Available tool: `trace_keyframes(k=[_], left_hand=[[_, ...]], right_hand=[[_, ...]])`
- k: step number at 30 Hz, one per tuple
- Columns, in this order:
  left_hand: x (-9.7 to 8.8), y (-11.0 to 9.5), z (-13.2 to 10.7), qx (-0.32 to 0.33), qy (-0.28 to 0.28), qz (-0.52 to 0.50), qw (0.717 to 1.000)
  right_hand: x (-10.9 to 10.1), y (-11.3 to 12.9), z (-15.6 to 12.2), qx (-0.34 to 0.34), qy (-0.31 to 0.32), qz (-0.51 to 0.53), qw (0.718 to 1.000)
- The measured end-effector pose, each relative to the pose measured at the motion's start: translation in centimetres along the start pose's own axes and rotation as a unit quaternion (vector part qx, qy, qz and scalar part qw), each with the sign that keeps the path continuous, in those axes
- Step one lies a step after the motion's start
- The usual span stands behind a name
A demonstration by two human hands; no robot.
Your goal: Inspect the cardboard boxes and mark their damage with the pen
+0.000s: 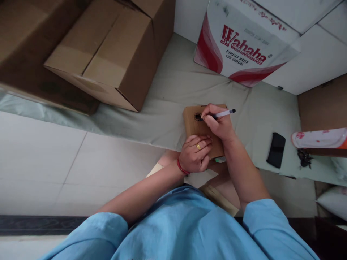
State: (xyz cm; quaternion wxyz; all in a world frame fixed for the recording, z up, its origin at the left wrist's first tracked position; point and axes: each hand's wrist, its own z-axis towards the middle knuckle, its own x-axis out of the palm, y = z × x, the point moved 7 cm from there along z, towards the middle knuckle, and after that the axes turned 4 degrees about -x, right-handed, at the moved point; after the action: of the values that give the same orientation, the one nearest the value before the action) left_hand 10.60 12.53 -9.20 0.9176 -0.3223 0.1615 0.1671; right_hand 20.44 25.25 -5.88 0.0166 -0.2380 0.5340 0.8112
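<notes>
A small brown cardboard box (190,124) lies at the near edge of the cloth-covered surface, with a dark hole (198,117) in its top face toward the far left. Pinched in my right hand (218,121) is a pen (223,113) with a pale barrel and a black end. Its writing end points at the hole's rim, partly hidden by my fingers. My left hand (195,153), with a gold ring and a red wrist cord, is closed over the box's near left edge, fingers on top and thumb at the near side.
Large cardboard boxes (108,54) stand at left, and a white-and-red Wahaha water carton (244,47) at the back. On the right lie a black phone (275,150), a bunch of keys (305,158) and a white patterned roll-shaped package (320,138). The surface's front edge runs just before my knees.
</notes>
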Motion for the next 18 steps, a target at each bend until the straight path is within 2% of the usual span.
trace_keyframes(k=[5,13,16,18], left_hand=[[-0.3,-0.2,0.2,0.003,-0.02,-0.014,1.0],[-0.2,-0.1,0.2,-0.002,-0.016,-0.016,1.0],[0.2,0.3,-0.4,-0.01,0.006,-0.019,1.0],[0.6,0.5,-0.7,-0.016,0.021,-0.019,0.999]], right_hand=[[0.2,-0.2,-0.1,0.004,0.009,0.009,1.0],[0.2,0.1,-0.1,0.002,0.005,-0.005,1.0],[-0.4,-0.2,-0.3,0.009,-0.03,-0.008,0.999],[-1.4,-0.6,-0.5,0.005,-0.082,-0.02,0.996]])
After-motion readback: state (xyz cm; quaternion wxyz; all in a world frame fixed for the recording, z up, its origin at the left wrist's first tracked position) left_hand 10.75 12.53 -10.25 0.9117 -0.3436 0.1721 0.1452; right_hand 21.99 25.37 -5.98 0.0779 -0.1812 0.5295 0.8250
